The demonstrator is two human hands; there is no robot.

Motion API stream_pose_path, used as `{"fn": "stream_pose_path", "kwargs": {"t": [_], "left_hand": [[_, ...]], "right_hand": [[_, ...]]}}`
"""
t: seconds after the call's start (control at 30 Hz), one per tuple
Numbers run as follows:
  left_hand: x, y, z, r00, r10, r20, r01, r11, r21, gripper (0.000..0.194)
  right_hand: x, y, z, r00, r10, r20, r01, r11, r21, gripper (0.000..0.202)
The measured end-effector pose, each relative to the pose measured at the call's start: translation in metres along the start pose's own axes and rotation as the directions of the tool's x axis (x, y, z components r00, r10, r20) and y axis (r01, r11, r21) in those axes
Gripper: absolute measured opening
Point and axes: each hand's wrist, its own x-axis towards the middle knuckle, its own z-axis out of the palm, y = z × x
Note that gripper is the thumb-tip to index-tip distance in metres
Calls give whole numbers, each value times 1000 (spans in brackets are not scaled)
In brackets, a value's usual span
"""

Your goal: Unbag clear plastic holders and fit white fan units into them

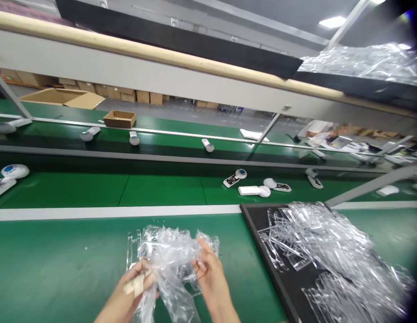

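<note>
A crumpled clear plastic bag is between my two hands, over the green worktop. My left hand, with beige tape wrapped on a finger, is closed on the bag's left side. On the other side, my right hand has its fingers curled against the bag's edge, thumb and fingertips pinching the film. Clear plastic parts with slotted, frame-like outlines lie under and behind the bag. The bag's folds hide much of them.
To the right, a black tray holds a heap of clear plastic parts. Beyond the white ledge, several white handheld devices lie on a green conveyor. A metal post slants behind the tray. A person is at the far right.
</note>
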Motion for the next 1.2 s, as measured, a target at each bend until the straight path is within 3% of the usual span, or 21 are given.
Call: {"fn": "stream_pose_path", "kwargs": {"t": [0.1, 0.17, 0.23, 0.3, 0.37, 0.43, 0.5, 0.57, 0.7, 0.8, 1.0, 1.1, 1.2], "left_hand": [[0, -16, -7, 984, 132, -118, -130, 991, 28, 40], [1, -16, -19, 948, 269, -171, -246, 959, 142, 35], [0, -10, -30, 919, 341, -198, -288, 924, 253, 31], [-1, -1, -40, 914, 340, -221, -251, 903, 350, 32], [-2, 9, -48, 915, 327, -237, -201, 877, 437, 39], [0, 18, -55, 915, 331, -230, -183, 849, 495, 38], [4, 25, -62, 915, 343, -211, -193, 834, 517, 32], [9, 31, -68, 909, 382, -165, -236, 801, 550, 30], [20, 36, -81, 895, 444, -48, -322, 717, 618, 34], [27, 39, -90, 926, 373, -53, -274, 763, 585, 35], [37, 57, -102, 974, 216, 60, -217, 835, 506, 36], [39, 67, -96, 971, 225, 78, -231, 810, 538, 34], [37, 75, -88, 963, 250, 104, -260, 749, 610, 36]], "right_hand": [[-20, 39, -1, 997, 54, 64, -51, 998, -48, 40], [-29, 61, -7, 979, 125, 164, -98, 982, -164, 37], [-31, 71, -13, 940, 209, 268, -115, 937, -330, 36], [-24, 65, -14, 910, 259, 325, -45, 840, -541, 33], [-10, 46, -6, 933, 162, 322, 158, 619, -769, 30], [11, 23, 12, 948, -15, 318, 314, 213, -925, 36], [35, 6, 34, 950, -30, 310, 302, -149, -942, 51], [58, -1, 54, 955, 34, 296, 294, -274, -916, 55], [86, 7, 73, 945, 87, 314, 326, -289, -900, 23], [85, 5, 74, 935, 65, 348, 352, -281, -893, 24], [42, -26, 71, 868, 41, 495, 494, -181, -850, 31], [15, -36, 66, 855, -62, 515, 506, -121, -854, 31], [-9, -37, 62, 826, -129, 549, 534, -132, -835, 32]]}}
